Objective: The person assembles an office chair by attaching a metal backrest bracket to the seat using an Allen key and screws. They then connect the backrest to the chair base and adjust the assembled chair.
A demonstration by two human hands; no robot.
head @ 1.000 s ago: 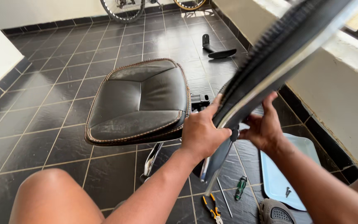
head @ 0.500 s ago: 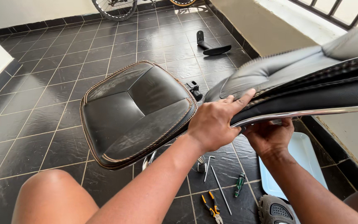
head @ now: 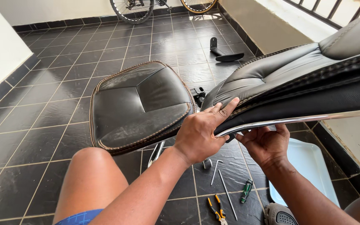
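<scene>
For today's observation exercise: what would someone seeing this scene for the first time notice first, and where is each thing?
The black chair back fills the upper right, gripped at its lower edge by the left hand, with the right hand under its chrome rail. The padded chair seat sits at centre. Pliers and a screwdriver lie on the dark tiled floor below.

A dark tiled floor [head: 55, 125] is seen. On it are laid pliers [head: 216, 207], a green-handled screwdriver [head: 246, 190], a thin metal rod [head: 227, 194], a pale tray [head: 313, 166] and a black armrest [head: 226, 54].
</scene>
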